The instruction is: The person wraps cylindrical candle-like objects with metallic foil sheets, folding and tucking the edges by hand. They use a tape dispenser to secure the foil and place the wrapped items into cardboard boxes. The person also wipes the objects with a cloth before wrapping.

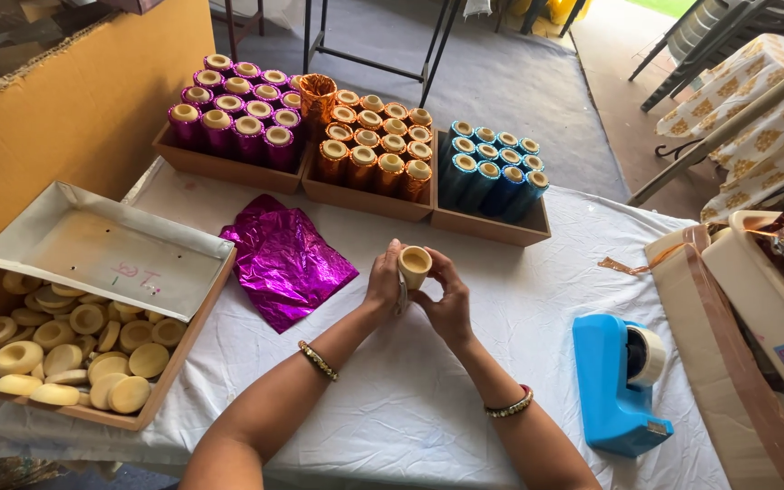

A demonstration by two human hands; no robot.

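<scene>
Both my hands meet over the middle of the white cloth. My left hand (383, 281) and my right hand (446, 299) together hold a short cream-coloured cylinder (415, 265) with a hollow top, upright between the fingers. A crumpled sheet of shiny purple foil (285, 259) lies flat just left of my left hand. Each wrist wears a beaded bracelet.
Three cardboard trays at the table's far edge hold foil-wrapped cylinders: purple (233, 113), orange (374, 141), blue (492, 168). A box of bare cream discs (65, 345) with a white lid sits left. A blue tape dispenser (619, 377) stands right, beside more boxes (755, 318).
</scene>
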